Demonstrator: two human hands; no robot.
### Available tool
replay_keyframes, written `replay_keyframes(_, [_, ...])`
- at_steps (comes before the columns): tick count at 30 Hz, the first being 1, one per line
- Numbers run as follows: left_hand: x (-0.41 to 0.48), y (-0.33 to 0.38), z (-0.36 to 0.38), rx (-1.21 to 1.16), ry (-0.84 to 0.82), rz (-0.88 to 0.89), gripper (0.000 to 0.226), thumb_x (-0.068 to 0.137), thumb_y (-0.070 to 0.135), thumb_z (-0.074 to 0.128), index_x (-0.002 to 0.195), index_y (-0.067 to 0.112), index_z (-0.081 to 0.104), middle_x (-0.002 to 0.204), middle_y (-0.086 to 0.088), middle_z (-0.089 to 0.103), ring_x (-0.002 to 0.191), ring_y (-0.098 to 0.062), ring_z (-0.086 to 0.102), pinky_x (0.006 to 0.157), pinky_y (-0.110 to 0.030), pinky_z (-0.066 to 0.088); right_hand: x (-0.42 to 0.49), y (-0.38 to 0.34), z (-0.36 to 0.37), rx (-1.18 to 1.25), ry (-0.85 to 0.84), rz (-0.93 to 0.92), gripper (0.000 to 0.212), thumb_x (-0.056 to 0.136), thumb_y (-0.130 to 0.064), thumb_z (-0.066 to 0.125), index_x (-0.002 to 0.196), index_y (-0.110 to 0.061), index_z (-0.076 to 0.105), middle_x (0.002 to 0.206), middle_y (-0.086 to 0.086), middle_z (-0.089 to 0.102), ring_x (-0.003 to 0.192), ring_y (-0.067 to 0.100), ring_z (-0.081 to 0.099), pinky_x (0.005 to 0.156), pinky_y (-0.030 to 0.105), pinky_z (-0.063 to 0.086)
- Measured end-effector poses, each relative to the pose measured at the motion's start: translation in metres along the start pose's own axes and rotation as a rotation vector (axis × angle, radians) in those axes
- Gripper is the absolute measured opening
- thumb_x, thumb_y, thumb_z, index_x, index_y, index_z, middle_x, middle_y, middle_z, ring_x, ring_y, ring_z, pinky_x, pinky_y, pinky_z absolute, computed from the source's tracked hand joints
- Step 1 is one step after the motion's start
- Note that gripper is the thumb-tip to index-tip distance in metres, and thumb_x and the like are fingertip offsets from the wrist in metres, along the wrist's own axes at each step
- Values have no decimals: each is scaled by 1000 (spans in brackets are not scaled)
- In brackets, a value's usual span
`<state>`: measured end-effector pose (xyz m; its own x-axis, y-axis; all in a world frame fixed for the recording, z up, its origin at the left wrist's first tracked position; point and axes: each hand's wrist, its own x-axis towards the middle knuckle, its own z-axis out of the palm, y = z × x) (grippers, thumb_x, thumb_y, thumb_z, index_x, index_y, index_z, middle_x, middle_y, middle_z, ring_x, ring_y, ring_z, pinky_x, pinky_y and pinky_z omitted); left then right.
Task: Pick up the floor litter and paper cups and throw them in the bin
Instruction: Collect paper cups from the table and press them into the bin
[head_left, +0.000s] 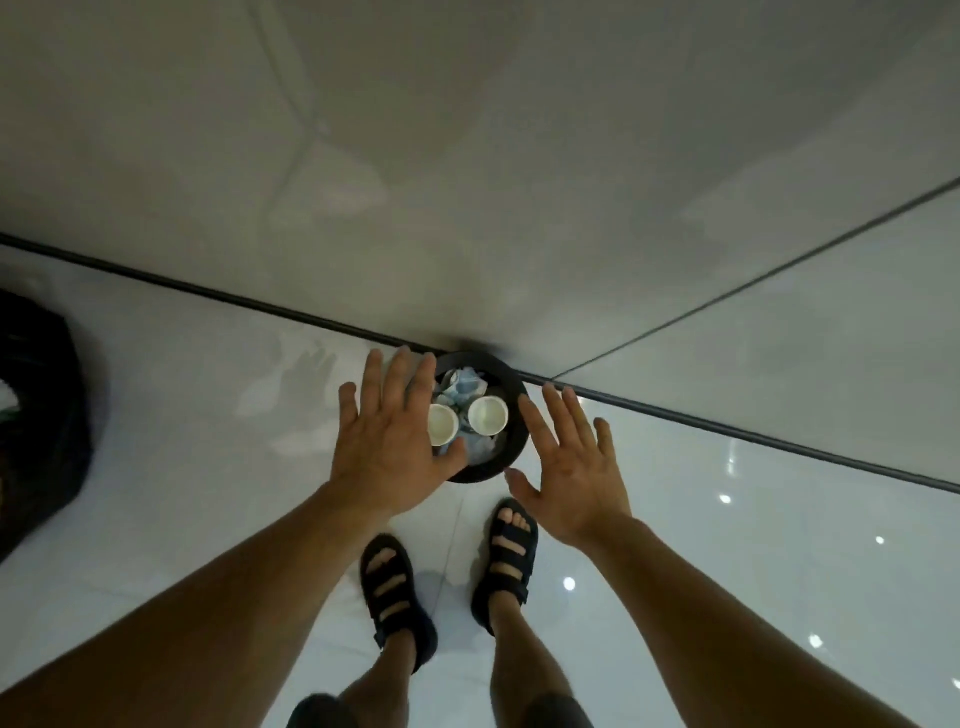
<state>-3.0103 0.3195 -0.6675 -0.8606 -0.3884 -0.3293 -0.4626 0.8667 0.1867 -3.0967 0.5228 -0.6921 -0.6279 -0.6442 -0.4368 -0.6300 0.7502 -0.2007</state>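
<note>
A small round black bin (514, 415) stands on the glossy floor against the wall, straight ahead of my feet. Inside it lie two white paper cups (487, 415), mouths up, on crumpled white and blue paper litter (465, 383). My left hand (392, 441) hovers flat over the bin's left side with fingers spread, covering part of the left cup (442, 423). My right hand (569, 467) is spread flat just right of the bin. Both hands hold nothing.
A black plastic bag (41, 415) lies on the floor at the far left. A dark strip (208, 293) runs along the foot of the grey wall. My feet in black sandals (395, 587) stand just before the bin on white tiles.
</note>
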Motion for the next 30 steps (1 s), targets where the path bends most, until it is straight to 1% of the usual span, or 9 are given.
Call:
replay_keyframes(3, [-24, 30, -64, -6, -2, 46, 95, 79, 71, 44, 151, 24, 4, 159, -7, 6, 147, -31, -2, 115, -54, 13, -51, -6, -56, 32, 36, 106, 81, 93, -65, 32, 152, -35, -14, 162, 0, -18, 147, 20, -22, 117, 47, -6])
replay_keyframes(7, [-63, 73, -124, -11, 19, 190, 90, 79, 67, 45, 150, 24, 9, 159, -5, 9, 146, -30, 1, 115, -53, 14, -127, -10, -109, 51, 89, 238, 80, 93, -68, 28, 152, -35, -14, 162, 1, -17, 147, 21, -21, 117, 48, -5])
replay_keyframes(11, [-109, 103, -157, 34, -50, 326, 88, 79, 69, 39, 150, 27, 10, 159, -1, 8, 146, -26, 1, 117, -50, 11, -217, -24, -142, 99, 93, 421, 80, 92, -70, 26, 151, -36, -17, 162, 1, -19, 148, 23, -20, 118, 51, -2])
replay_keyframes(14, [-144, 123, -169, 55, -76, 420, 88, 78, 71, 38, 150, 27, 15, 159, -2, 13, 145, -26, 4, 116, -50, 12, -291, -36, -149, 178, 147, 587, 80, 90, -73, 22, 149, -39, -20, 161, -1, -21, 148, 23, -19, 119, 51, -3])
replay_keyframes(17, [-172, 157, -179, 116, -119, 556, 90, 78, 73, 35, 151, 27, 10, 160, -3, 9, 146, -26, 2, 116, -50, 12, -361, -44, -150, 253, 191, 741, 79, 90, -74, 21, 150, -40, -17, 162, -1, -18, 149, 24, -17, 120, 52, -2])
replay_keyframes(21, [-212, 238, -194, 152, -89, 802, 91, 78, 74, 31, 151, 27, 5, 160, -1, 5, 147, -25, -2, 116, -50, 10, -442, -41, -142, 330, 287, 928, 78, 90, -74, 19, 152, -39, -13, 163, -1, -15, 149, 23, -15, 120, 51, 0])
replay_keyframes(23, [-239, 282, -197, 182, -76, 908, 90, 80, 74, 31, 151, 26, 7, 160, -1, 6, 147, -25, -2, 116, -50, 10, -480, -35, -133, 368, 340, 1009, 79, 89, -75, 19, 152, -39, -11, 163, -1, -13, 150, 22, -14, 120, 50, 2])
replay_keyframes(26, [-284, 345, -191, 242, -58, 1030, 88, 81, 72, 32, 151, 25, 9, 160, -2, 9, 146, -25, 0, 116, -49, 12, -538, -18, -120, 418, 416, 1125, 80, 88, -76, 19, 153, -39, -9, 163, -2, -11, 150, 21, -13, 120, 49, 4])
replay_keyframes(30, [-357, 425, -166, 306, -74, 1160, 86, 82, 71, 33, 152, 26, 9, 160, 0, 8, 147, -23, 0, 116, -48, 9, -633, 12, -96, 460, 498, 1268, 80, 88, -76, 20, 153, -38, -8, 164, -3, -8, 150, 20, -11, 119, 49, 4])
